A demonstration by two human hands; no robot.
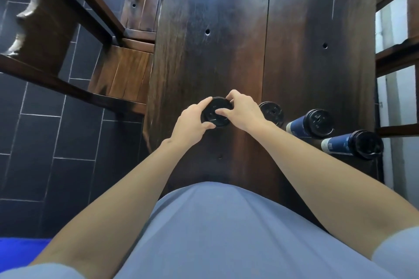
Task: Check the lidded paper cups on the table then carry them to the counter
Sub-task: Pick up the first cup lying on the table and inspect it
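While you stand at the near end of the table (pixel 226 41), both your hands are on one cup: your left hand (pixel 192 123) curls round the left rim of the black lid (pixel 215 112), thumb at its near edge and forefinger along its far edge, and your right hand (pixel 241 112) grasps the right side, thumb laid across the top. That two-sided hold reads as a seating check, pressing the lid down evenly so it will not pop off in carrying. Seen straight from above, the cup body under it is hidden.

Count four lidded cups in all, strung in a row running from the middle of the table toward its right edge. Nearest you, close to the right edge, stands the fourth cup (pixel 353 144), blue wall showing; a little farther in, the third cup (pixel 311 123), also blue; then the second cup (pixel 271 112), just beside your right hand; farthest, the one you hold. By my judgement the other three await checking. One wooden bench (pixel 127 70) lies along the table's left edge.
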